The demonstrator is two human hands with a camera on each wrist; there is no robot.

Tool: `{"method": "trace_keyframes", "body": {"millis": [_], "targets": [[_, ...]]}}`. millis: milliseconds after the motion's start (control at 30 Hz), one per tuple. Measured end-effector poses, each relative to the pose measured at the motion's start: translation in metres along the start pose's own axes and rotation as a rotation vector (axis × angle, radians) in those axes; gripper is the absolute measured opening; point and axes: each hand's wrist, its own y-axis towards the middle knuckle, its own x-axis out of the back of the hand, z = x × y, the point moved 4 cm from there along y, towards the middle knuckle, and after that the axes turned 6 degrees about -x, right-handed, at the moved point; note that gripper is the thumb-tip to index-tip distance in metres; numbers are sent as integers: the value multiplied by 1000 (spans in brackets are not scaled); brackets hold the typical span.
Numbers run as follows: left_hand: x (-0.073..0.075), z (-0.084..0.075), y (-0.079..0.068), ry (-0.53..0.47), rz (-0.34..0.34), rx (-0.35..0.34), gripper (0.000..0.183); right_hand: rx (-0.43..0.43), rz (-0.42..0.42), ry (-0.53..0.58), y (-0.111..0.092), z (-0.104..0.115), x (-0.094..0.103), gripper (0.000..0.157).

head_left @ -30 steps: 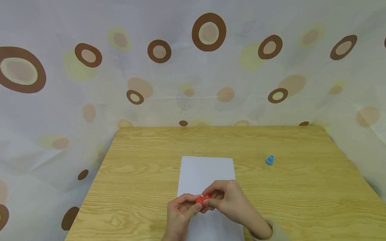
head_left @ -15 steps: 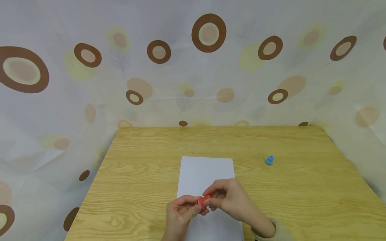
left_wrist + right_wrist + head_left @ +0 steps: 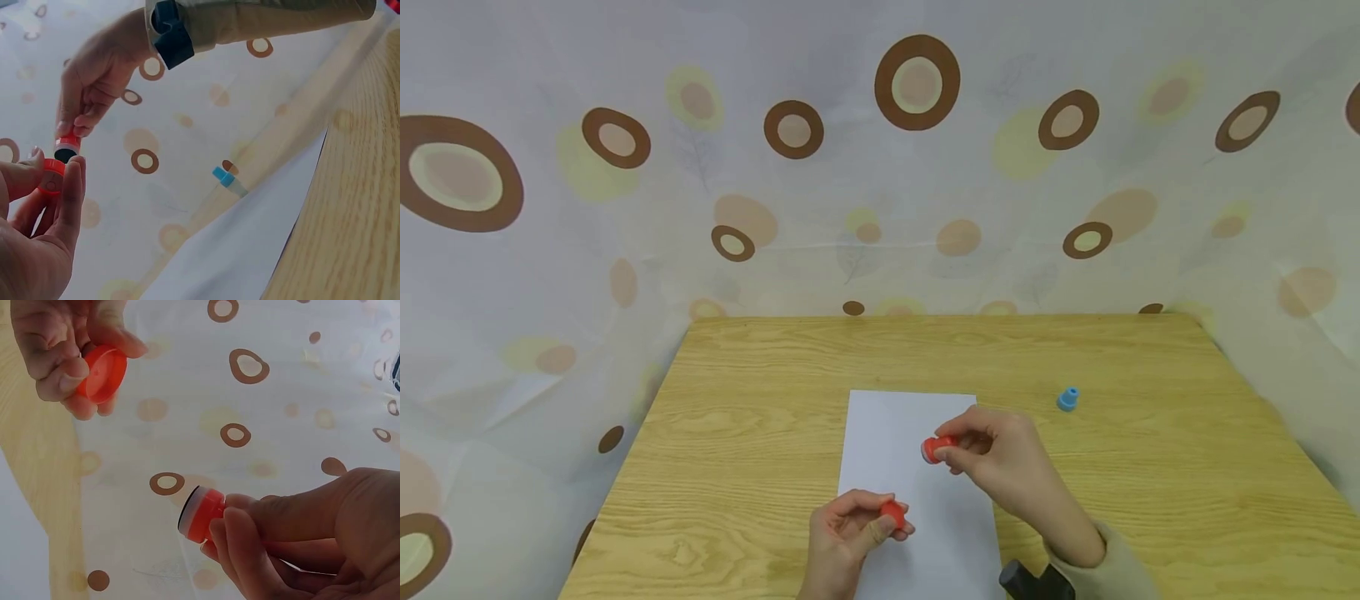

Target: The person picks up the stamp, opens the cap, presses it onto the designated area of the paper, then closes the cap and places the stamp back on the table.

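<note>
My left hand (image 3: 841, 537) pinches a red round cap (image 3: 892, 513) between thumb and fingers. In the right wrist view the cap's hollow inside (image 3: 103, 374) shows. Up and to the right of it, my right hand (image 3: 1011, 467) holds a small red stamp (image 3: 932, 450) by its handle, above the white paper (image 3: 887, 433). The stamp's pale band and dark end face (image 3: 190, 512) point toward the left hand, with a gap between stamp and cap. The fingers hide most of the handle.
A small blue stamp-like piece (image 3: 1068, 399) stands on the wooden table (image 3: 745, 433), right of the paper. Patterned sheeting (image 3: 850, 167) closes off the back and both sides. A black wrist device (image 3: 1037, 581) sits by the right sleeve.
The red stamp and cap were together between both hands; now they are apart. My right hand has moved up and to the right with the stamp, while the left keeps the cap nearly in place.
</note>
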Motion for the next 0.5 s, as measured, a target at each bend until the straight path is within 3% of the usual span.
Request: {"method": "trace_keyframes", "body": {"millis": [133, 233, 367, 500], "targets": [[2, 2, -1, 73, -29, 44, 17, 12, -18, -40, 7, -2, -2, 15], [4, 6, -3, 118, -35, 123, 31, 31, -31, -59, 13, -4, -3, 15], [6, 10, -4, 115, -44, 215, 41, 100, -81, -113, 23, -9, -8, 17], [7, 13, -5, 100, -57, 229, 36, 176, -141, -173, 35, -12, -12, 20]]}}
